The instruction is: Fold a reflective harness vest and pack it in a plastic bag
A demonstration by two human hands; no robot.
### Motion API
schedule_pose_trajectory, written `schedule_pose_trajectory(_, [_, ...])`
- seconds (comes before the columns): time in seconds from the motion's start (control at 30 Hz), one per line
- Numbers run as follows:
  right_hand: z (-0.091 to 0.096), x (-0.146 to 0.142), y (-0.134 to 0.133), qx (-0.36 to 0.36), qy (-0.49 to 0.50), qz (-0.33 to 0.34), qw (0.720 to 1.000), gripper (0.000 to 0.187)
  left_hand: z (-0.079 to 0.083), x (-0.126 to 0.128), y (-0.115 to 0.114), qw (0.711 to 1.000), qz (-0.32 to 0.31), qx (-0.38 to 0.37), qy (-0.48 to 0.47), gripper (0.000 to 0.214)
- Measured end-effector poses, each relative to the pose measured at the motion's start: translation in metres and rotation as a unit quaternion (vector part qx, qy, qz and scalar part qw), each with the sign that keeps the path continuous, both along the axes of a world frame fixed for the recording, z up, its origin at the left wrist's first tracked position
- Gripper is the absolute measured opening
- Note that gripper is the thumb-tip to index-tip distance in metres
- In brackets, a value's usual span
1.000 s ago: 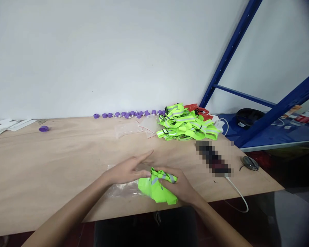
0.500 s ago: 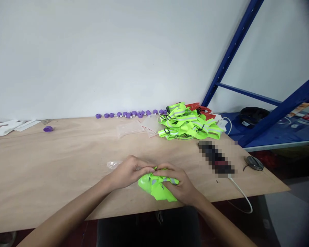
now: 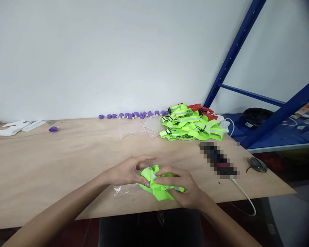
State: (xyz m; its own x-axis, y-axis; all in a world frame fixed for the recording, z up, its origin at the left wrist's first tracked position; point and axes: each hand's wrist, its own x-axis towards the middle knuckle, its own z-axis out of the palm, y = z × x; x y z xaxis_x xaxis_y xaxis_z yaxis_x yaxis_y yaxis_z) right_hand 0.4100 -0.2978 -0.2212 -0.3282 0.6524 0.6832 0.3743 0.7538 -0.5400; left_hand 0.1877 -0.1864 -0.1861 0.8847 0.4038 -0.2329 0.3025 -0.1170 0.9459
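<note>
A folded neon-yellow reflective strap (image 3: 161, 193) with grey stripes lies bunched near the front edge of the table. My right hand (image 3: 185, 187) is closed around its right side, fingers over the top. From the left comes my left hand (image 3: 128, 170), thumb and fingers spread apart, the thumb touching the bundle's left end. Clear plastic film (image 3: 122, 189) lies under and beside my left hand; whether it wraps the strap's left end I cannot tell. Behind my hands sits a pile of similar reflective straps (image 3: 190, 123) with black buckles.
Clear plastic bags (image 3: 132, 129) lie left of the pile. Several purple caps (image 3: 130, 116) line the wall, and a single purple cap (image 3: 53, 129) sits apart. White strips (image 3: 18, 127) are at far left. A pixelated dark object (image 3: 218, 159), a white cable (image 3: 243, 195) and a mouse (image 3: 257, 164) are on the right.
My left hand has loosened, its fingers now spread away from the bundle. My right hand still grips the strap, which has turned slightly. More clear film shows under my left hand.
</note>
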Motion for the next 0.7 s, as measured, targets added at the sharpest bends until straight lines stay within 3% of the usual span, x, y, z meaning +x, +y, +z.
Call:
schedule_pose_trajectory(0.1, [0.008,-0.001,-0.004,0.051,-0.059,-0.007,0.997,0.048,-0.004,0.002,-0.002,0.999,0.006,-0.019,-0.033,0.081])
schedule_pose_trajectory(0.2, [0.014,-0.001,-0.01,0.112,-0.129,-0.039,0.984,0.047,-0.004,0.002,-0.007,0.997,0.001,0.025,-0.079,0.075])
schedule_pose_trajectory(0.3, [0.015,-0.001,-0.016,0.153,-0.157,-0.076,0.973,0.05,-0.006,-0.003,-0.015,0.98,-0.009,0.158,-0.122,0.063])
schedule_pose_trajectory(0.37, [0.014,-0.002,-0.019,0.165,-0.138,-0.099,0.971,0.053,-0.01,-0.007,-0.021,0.952,-0.017,0.265,-0.152,0.057])
schedule_pose_trajectory(0.47, [0.013,-0.007,-0.022,0.135,-0.106,-0.135,0.976,0.06,-0.016,-0.011,-0.026,0.902,-0.024,0.372,-0.217,0.062])
schedule_pose_trajectory(0.6, [0.014,-0.013,-0.024,0.025,-0.085,-0.17,0.981,0.067,-0.025,-0.014,-0.028,0.854,0.005,0.451,-0.258,0.064])
schedule_pose_trajectory(0.7, [0.013,-0.012,-0.026,0.04,-0.113,-0.153,0.981,0.06,-0.029,-0.015,-0.027,0.819,0.021,0.519,-0.244,0.062])
